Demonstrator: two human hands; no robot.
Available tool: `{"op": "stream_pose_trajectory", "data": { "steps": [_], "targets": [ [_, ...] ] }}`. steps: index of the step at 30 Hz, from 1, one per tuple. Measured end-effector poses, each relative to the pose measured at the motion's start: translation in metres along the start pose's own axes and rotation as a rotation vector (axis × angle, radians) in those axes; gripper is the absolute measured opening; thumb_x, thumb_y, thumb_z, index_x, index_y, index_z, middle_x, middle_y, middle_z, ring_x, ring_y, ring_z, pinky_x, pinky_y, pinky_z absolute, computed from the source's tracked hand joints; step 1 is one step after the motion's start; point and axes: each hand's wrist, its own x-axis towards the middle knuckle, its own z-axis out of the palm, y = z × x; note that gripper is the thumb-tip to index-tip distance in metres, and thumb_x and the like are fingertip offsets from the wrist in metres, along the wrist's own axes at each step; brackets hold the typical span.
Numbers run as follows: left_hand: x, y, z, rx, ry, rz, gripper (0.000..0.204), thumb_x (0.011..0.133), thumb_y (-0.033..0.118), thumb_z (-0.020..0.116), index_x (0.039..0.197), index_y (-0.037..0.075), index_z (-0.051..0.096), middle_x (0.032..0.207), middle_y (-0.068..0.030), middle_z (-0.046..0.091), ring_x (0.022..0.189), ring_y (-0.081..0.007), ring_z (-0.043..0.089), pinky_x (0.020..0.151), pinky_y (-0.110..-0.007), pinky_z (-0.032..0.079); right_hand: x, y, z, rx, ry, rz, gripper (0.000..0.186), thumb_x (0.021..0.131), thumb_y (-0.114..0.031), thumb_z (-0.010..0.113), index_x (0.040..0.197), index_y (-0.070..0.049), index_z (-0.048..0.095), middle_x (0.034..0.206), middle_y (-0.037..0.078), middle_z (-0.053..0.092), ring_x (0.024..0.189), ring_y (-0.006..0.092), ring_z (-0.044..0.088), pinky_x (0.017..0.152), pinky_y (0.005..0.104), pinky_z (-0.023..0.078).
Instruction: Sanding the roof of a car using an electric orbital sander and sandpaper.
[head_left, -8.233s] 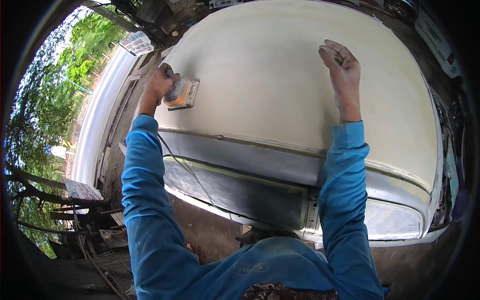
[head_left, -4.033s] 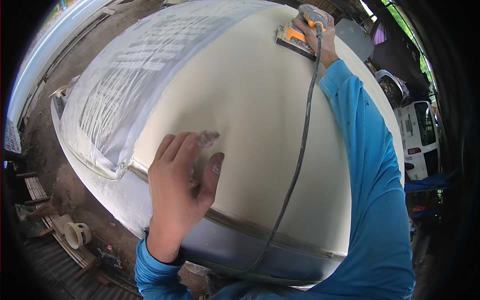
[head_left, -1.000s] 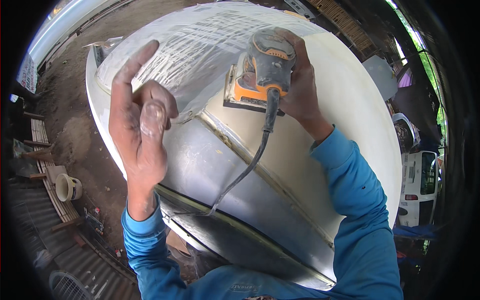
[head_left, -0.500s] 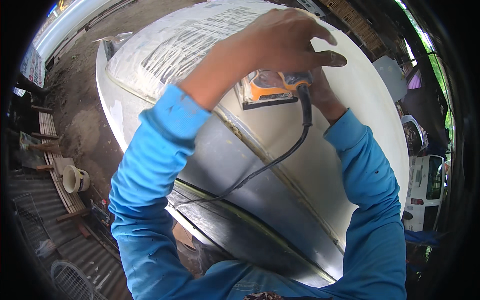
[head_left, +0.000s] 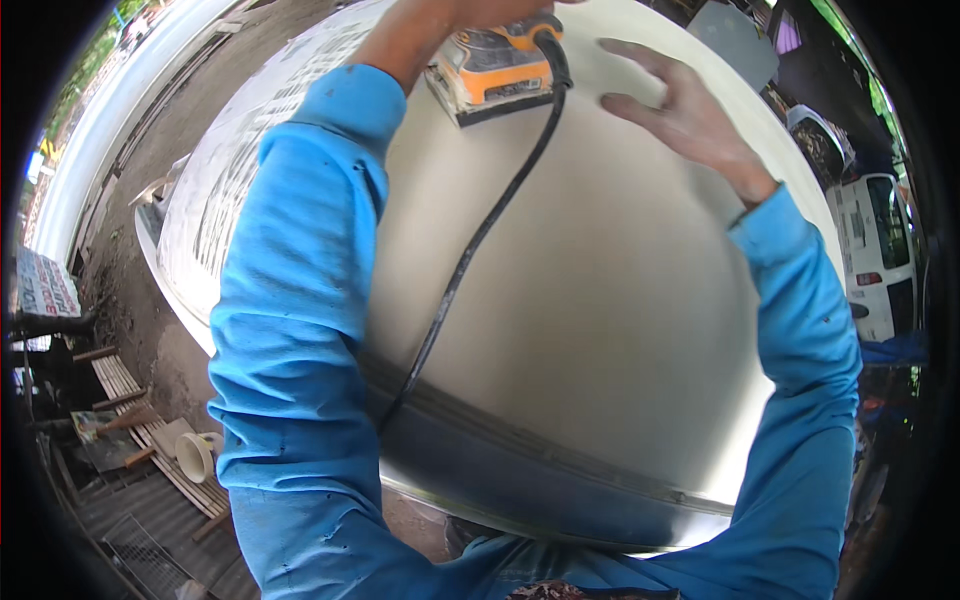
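An orange and dark grey electric sander (head_left: 500, 75) rests on a large, curved, pale panel (head_left: 560, 270). My left hand (head_left: 480, 10) is over the sander's top, cut off by the upper edge, so its fingers and grip are hidden. To the right of the sander my right hand (head_left: 690, 115) is open, its thumb and fingers apart and nothing held; it is clear of the tool. From the sander a black cord (head_left: 465, 265) runs down over the panel, passing behind my left sleeve. White streaks (head_left: 215, 190) mark the panel's left part.
A darker band (head_left: 520, 465) edges the panel near my body. Down on the left are a cream bucket (head_left: 197, 457), a slatted bamboo strip (head_left: 165, 435) and corrugated sheeting (head_left: 150, 520). A white vehicle (head_left: 875, 255) stands at the far right.
My right hand has left the sander and moved right, opening. My left hand and the sander are now higher in view. The view has shifted, showing more of the smooth pale panel.
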Motion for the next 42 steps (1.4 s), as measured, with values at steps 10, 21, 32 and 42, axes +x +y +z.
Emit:
{"op": "stream_pose_trajectory", "data": {
  "steps": [10,21,32,42],
  "targets": [
    [0.077,-0.038,0.055,-0.565,-0.128,-0.655,0.041,0.092,0.035,0.057,0.076,0.000,0.071,0.070,-0.0112,0.069,0.066,-0.0204,0.065,0.065,-0.034,0.049,-0.238,0.176,-0.116,-0.456,0.095,0.319,0.050,0.097,-0.024,0.059,0.141,-0.002,0.050,0.145,0.017,0.050,0.138,0.0305,0.043,0.116,0.0400,0.030],
    [0.115,-0.107,0.108,-0.371,-0.185,-0.304,0.030,0.096,0.025,0.054,0.110,0.005,0.071,0.081,-0.0082,0.071,0.075,-0.0179,0.064,0.070,-0.032,0.051,-0.316,0.209,-0.082,-0.351,0.101,0.507,0.056,0.104,-0.036,0.043,0.149,-0.004,0.039,0.155,0.018,0.037,0.147,0.0313,0.028,0.122,0.0421,0.020],
    [0.048,-0.047,0.039,-0.564,-0.191,-0.850,0.046,0.090,0.043,0.059,0.093,0.000,0.074,0.088,-0.0149,0.072,0.083,-0.0244,0.066,0.078,-0.039,0.052,-0.303,0.197,-0.072,-0.279,0.139,0.540,0.051,0.104,-0.034,0.045,0.145,-0.004,0.046,0.151,0.016,0.042,0.142,0.0313,0.037,0.118,0.0422,0.029],
    [-0.058,0.064,-0.090,-0.201,-0.279,-0.924,0.057,0.088,0.051,0.053,0.083,-0.003,0.073,0.079,-0.0211,0.068,0.078,-0.0329,0.064,0.080,-0.039,0.048,-0.312,0.204,-0.077,-0.096,0.214,0.441,0.043,0.103,-0.024,0.050,0.139,0.000,0.052,0.146,0.016,0.047,0.138,0.0312,0.042,0.116,0.0404,0.033]
  ]
}}
